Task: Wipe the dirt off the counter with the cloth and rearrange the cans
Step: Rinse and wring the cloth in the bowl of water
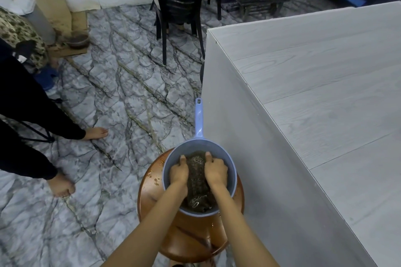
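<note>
A dark wet cloth (197, 176) lies in murky water inside a blue plastic dipper (171, 158) with a long handle. The dipper stands on a round brown stool (188, 238). My left hand (179, 172) grips the cloth's left side and my right hand (216, 172) grips its right side, both partly sunk in the water. The grey wood-grain counter (321, 97) rises just to the right of the stool. No cans are in view.
A second person stands barefoot at the left, feet (95, 133) on the marbled floor. A black chair (180, 6) stands beyond the counter's far corner. Cardboard, a grey bin and a small bowl (77, 40) sit by the far wall.
</note>
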Demonstrator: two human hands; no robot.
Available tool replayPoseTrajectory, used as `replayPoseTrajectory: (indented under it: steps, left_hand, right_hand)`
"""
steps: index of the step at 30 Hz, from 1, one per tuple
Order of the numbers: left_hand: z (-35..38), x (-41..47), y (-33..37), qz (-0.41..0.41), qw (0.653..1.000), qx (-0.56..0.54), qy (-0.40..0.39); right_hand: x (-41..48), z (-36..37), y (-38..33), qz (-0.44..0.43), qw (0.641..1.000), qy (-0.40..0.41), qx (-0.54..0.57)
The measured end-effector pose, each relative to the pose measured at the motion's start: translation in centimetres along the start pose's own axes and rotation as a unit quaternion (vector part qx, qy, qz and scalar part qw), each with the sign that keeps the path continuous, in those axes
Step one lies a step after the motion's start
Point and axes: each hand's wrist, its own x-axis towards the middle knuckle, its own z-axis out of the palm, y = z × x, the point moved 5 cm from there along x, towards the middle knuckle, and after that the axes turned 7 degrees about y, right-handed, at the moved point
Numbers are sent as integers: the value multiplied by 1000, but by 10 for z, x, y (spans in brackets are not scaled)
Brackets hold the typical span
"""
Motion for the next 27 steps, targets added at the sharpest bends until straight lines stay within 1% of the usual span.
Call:
replayPoseTrajectory:
  steps: [2,3,4,6,8,10,11,13,14,16,18,20,22,24,26,27]
  left_hand:
    - [2,0,2,0,997,-51,-51]
    - [2,-1,2,0,996,-61,-64]
    - [2,-1,1,0,996,-66,-65]
    - [1,-4,-1,4,997,-69,-43]
    - [1,-8,-3,7,999,-42,-1]
    - [2,-7,-6,-2,1000,-14,25]
    - [2,-6,-6,-12,999,-12,32]
    - [1,-5,-4,-22,999,-15,42]
    - [1,-3,-3,-18,999,-3,44]
    - [3,-3,-1,-2,999,40,25]
    - [7,-6,1,24,997,75,-23]
    - [7,-10,2,62,988,130,-64]
    - [2,-12,5,107,971,205,-61]
    - [-5,-12,9,151,950,272,-30]
    - [-9,-11,9,148,949,278,-14]
    - [-9,-11,8,137,958,251,-18]
  right_hand:
    - [-3,9,-2,-32,998,-57,15]
    - [-5,11,-1,-41,997,-69,20]
    - [-6,11,2,-42,997,-63,16]
    - [-4,6,5,-33,999,-28,-17]
    - [-3,0,5,-2,999,0,-42]
    - [-2,-4,3,14,1000,11,-25]
    - [-3,-4,2,8,1000,3,-9]
    - [-5,0,0,-15,999,-46,5]
    - [-6,2,1,-29,997,-65,-17]
    - [-6,2,2,-57,992,-62,-96]
    - [-3,0,2,-70,983,-38,-166]
    - [-3,-1,2,-64,978,-30,-196]
    - [-5,0,1,-50,980,-39,-190]
    - [-8,2,0,-50,978,-54,-197]
    - [-8,1,0,-57,975,-49,-208]
    - [-8,0,0,-55,979,-40,-192]
